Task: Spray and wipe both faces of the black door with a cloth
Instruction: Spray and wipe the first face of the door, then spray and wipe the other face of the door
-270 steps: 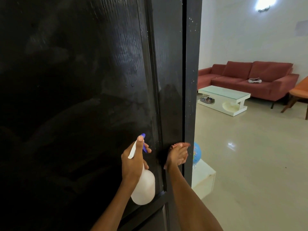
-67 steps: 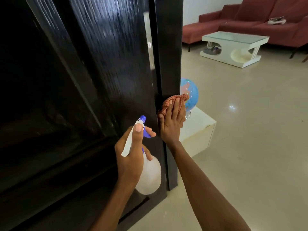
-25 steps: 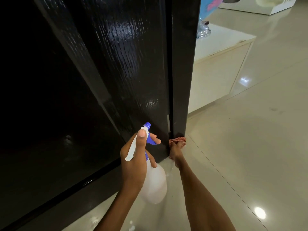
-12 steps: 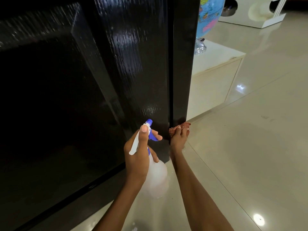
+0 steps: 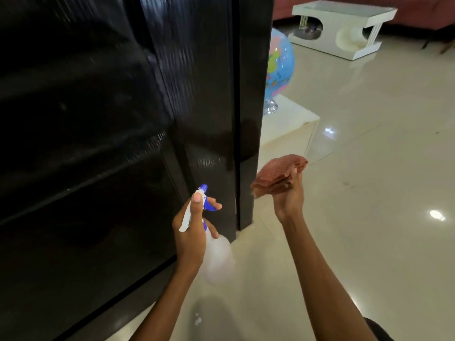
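1 black door (image 5: 202, 94) fills 9 o'clock to centre, its edge facing the camera. 1 spray bottle (image 5: 216, 252), white w/ blue nozzle, gripped in left hand (image 5: 190, 232), finger on trigger, nozzle toward door. 1 reddish cloth (image 5: 278, 174), folded, clutched in right hand (image 5: 288, 195), off the door, at its 3 o'clock. Behind door edge: 1 globe (image 5: 279, 67) on a low white cabinet (image 5: 288, 129). 1 white table (image 5: 344, 28) at 1 o'clock on the tiled floor (image 5: 369, 168).
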